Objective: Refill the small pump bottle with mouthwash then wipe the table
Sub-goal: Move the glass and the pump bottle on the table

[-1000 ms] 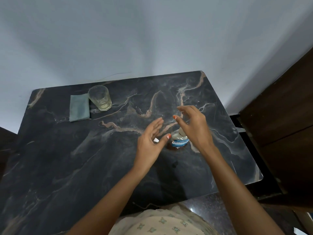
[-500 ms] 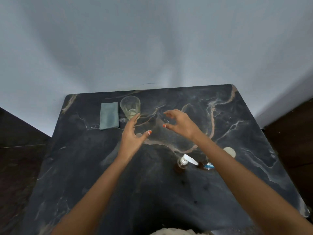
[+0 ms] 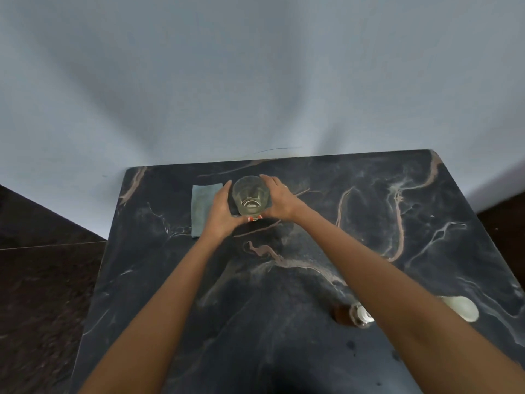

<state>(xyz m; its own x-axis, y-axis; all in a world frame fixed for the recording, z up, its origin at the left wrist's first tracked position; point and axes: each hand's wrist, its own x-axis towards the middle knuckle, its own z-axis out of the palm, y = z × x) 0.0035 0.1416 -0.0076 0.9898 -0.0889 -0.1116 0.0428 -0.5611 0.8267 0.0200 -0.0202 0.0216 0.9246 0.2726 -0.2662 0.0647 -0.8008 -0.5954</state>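
A clear glass [image 3: 251, 196] with a little pale yellowish liquid in its bottom stands near the table's far edge. My left hand [image 3: 221, 213] wraps its left side and my right hand [image 3: 279, 201] wraps its right side, thumbs meeting at the near base. A folded grey-green cloth [image 3: 201, 207] lies just left of the glass, partly under my left hand. Near the right front, the small pump bottle [image 3: 358, 315] shows beside my right forearm, which hides most of it.
The dark marble table [image 3: 312, 322] meets a pale wall at the back. A whitish oval patch [image 3: 461, 307] sits on the table right of my forearm. Dark floor lies to the left of the table edge.
Both hands reached forward from the table's middle and closed around the glass. The view shifted, so the pump bottle now sits low right behind my right forearm.
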